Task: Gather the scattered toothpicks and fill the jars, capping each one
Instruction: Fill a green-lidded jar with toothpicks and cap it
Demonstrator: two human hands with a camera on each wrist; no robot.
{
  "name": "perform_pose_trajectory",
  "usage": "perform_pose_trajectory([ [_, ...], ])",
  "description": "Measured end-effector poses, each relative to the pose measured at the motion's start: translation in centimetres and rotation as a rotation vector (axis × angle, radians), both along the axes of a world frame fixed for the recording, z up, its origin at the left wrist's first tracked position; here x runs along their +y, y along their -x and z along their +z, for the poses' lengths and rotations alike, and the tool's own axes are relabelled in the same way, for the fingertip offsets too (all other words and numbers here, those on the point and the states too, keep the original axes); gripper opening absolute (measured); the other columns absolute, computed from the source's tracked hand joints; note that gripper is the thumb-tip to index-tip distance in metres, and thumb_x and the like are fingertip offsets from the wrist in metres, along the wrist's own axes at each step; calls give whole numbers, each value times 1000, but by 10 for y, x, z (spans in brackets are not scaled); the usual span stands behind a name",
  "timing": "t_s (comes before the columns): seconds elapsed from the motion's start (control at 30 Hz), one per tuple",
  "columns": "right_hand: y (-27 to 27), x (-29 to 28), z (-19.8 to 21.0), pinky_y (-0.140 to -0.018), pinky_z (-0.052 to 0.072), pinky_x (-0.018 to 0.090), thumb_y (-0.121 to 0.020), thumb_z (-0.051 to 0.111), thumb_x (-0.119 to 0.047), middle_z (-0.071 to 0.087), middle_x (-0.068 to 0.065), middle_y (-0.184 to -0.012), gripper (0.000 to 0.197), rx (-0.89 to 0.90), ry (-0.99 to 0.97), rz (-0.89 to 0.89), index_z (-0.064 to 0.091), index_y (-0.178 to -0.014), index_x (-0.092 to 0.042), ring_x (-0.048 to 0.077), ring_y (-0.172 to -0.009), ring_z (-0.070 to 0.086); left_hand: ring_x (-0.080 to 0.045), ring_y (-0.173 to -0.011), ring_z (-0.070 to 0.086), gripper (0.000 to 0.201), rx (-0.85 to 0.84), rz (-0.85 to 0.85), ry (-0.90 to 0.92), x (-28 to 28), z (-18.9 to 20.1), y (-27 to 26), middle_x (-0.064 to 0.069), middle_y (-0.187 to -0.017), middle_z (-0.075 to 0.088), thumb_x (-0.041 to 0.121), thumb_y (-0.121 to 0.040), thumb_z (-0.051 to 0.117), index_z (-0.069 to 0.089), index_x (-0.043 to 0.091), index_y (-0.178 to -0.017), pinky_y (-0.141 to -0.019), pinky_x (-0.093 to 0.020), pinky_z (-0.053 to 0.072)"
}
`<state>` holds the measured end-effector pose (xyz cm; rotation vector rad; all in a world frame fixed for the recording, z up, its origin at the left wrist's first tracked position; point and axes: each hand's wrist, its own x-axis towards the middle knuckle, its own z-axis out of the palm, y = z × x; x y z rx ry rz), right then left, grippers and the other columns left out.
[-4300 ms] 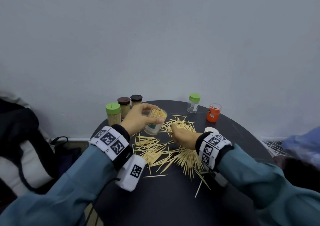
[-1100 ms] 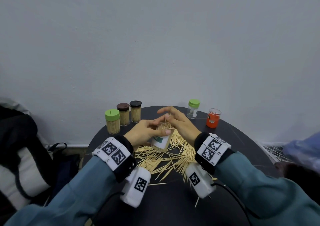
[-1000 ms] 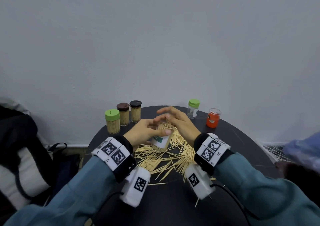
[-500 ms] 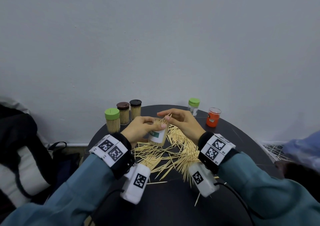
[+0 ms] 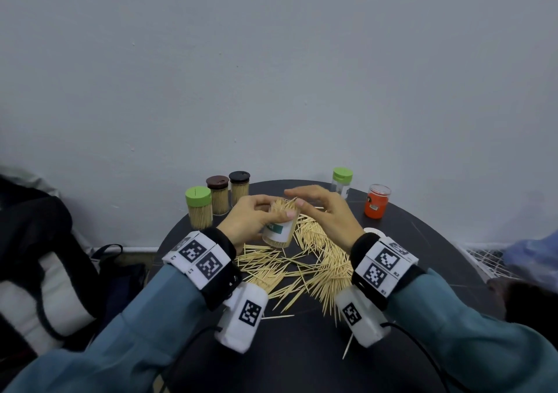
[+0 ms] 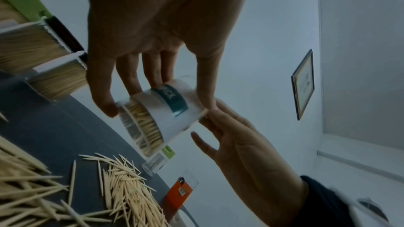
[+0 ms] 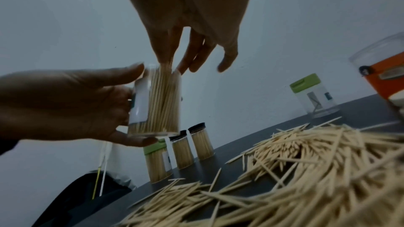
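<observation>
Jar (image 5: pixel 279 226), clear plastic, cylindrical, uncapped, with a white label bearing a teal band; packed nearly full of pale wooden toothpicks standing on end, their tips bristling above the rim. Held tilted above the table (image 5: pixel 302 347), over the loose pile, gripped round its side by the left hand (image 5: pixel 250 220), thumb on one side and fingers on the other.

Right hand (image 5: pixel 329 211): fingers extended and loosely spread over the jar's mouth, fingertips (image 7: pixel 164 61) touching the protruding toothpick ends; it grasps nothing.

Scattered toothpicks (image 5: pixel 302 266): a broad heap lying criss-crossed on the dark round table, beneath and between both wrists; a few strays lie apart toward the near edge.

Filled jars, far left of table, standing upright close together: one with green cap (image 5: pixel 198 208), one with brown cap (image 5: pixel 218 195), one with black cap (image 5: pixel 239 188), each full of toothpicks.

Clear jar with green cap (image 5: pixel 341 181), far right, upright, with only a few toothpicks visible inside in the right wrist view.

Orange-labelled jar (image 5: pixel 376 201), beside it, upright, open-topped.

White ring-shaped object (image 5: pixel 373 231), on the table near the right wrist; too hidden to identify.
</observation>
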<state>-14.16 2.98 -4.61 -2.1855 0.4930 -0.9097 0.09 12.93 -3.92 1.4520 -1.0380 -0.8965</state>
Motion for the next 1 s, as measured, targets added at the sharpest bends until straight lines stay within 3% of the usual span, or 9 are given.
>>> perform_pose_trajectory([
  [0.1, 8, -5, 9, -86, 48, 25, -86, 63, -19, 65, 0, -98, 16, 50, 54, -25, 71, -101, -20, 11, -92, 60, -19, -103, 60, 46, -76, 41, 45, -5, -3, 0, -3, -106, 66, 16, -71, 78, 60, 12, -113, -89, -33, 48],
  [0.2, 13, -4, 16, -74, 45, 11, -82, 69, -19, 68, -6, -84, 11, 116, 136, -25, 73, -92, -16, 0, -79, 61, -17, -103, 60, 49, -219, 66, 76, -11, -5, 2, 1, -104, 66, 21, -62, 85, 62, 22, -105, -96, -37, 47],
  [0.3, 16, -1, 24, -69, 42, 4, -80, 71, -17, 68, -8, -82, 15, 135, 188, -24, 72, -95, -15, -7, -76, 59, -16, -102, 61, 52, -326, 71, 104, -13, -5, 6, 1, -105, 66, 22, -60, 87, 63, 21, -106, -91, -33, 49],
  [0.37, 17, 1, 27, -70, 43, 4, -80, 71, -15, 69, -7, -83, 15, 164, 199, -2, 72, -95, -14, -7, -75, 59, -13, -100, 60, 55, -386, 84, 131, -13, -3, 9, 2, -107, 66, 22, -60, 87, 64, 18, -110, -81, -19, 48],
  [0.43, 17, 3, 29, -71, 46, 6, -80, 71, -12, 70, -2, -82, 12, 166, 195, -13, 73, -91, -11, -4, -70, 60, -11, -99, 60, 56, -426, 97, 146, -11, -1, 11, 2, -107, 65, 22, -61, 87, 63, 17, -111, -76, -13, 45],
  [0.57, 14, 4, 30, -69, 48, 5, -77, 71, -5, 71, 5, -82, 8, 92, 204, -128, 74, -85, -7, -5, -67, 58, -12, -101, 60, 57, -494, 51, 159, -8, 2, 16, 4, -105, 66, 22, -60, 87, 62, 18, -111, -86, -24, 48],
  [0.67, 13, 3, 32, -69, 48, 7, -77, 72, -5, 71, 6, -82, 9, 111, 173, -112, 74, -85, -7, -1, -68, 59, -10, -101, 59, 57, -549, 37, 175, -7, 2, 17, 5, -105, 66, 22, -61, 86, 63, 18, -113, -88, -25, 47],
  [0.87, 11, 3, 31, -69, 42, 2, -79, 71, -9, 61, -11, -78, 13, 211, 169, -41, 75, -91, -11, -7, -69, 57, -8, -99, 56, 55, -543, 82, 165, -2, 2, 9, 8, -106, 63, 23, -62, 85, 62, 19, -112, -78, -13, 40],
  [1.0, 8, 3, 30, -62, 45, 4, -80, 70, -7, 66, -6, -72, 10, 180, 123, -38, 73, -89, -9, -9, -60, 59, -4, -98, 53, 54, -556, 76, 161, 1, 2, 8, 11, -104, 60, 23, -65, 84, 61, 20, -114, -72, -2, 34],
])
